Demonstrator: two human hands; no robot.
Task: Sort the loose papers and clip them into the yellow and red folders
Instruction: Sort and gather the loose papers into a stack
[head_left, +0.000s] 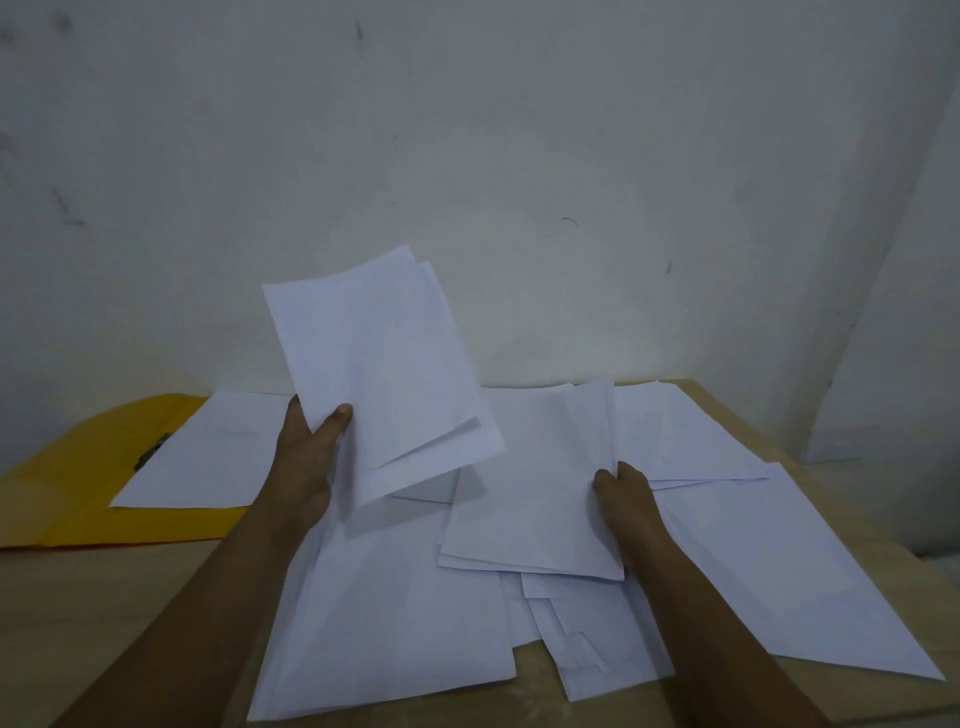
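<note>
My left hand (306, 462) grips a small bunch of white sheets (384, 364) and holds it raised above the table, thumb on the front. My right hand (626, 493) pinches the right edge of a thin stack of sheets (530, 488) that lies on top of the pile. Several loose white papers (395, 623) are spread over the middle and right of the table. An open yellow folder (78, 493) lies at the left with a white sheet (208, 457) on it and a dark clip (153, 451) at that sheet's left edge. No red folder is plainly visible.
The wooden table (130, 613) stands against a white wall (467, 156). Its right edge runs diagonally close to the outermost paper (810, 571). Bare wood shows at the front left.
</note>
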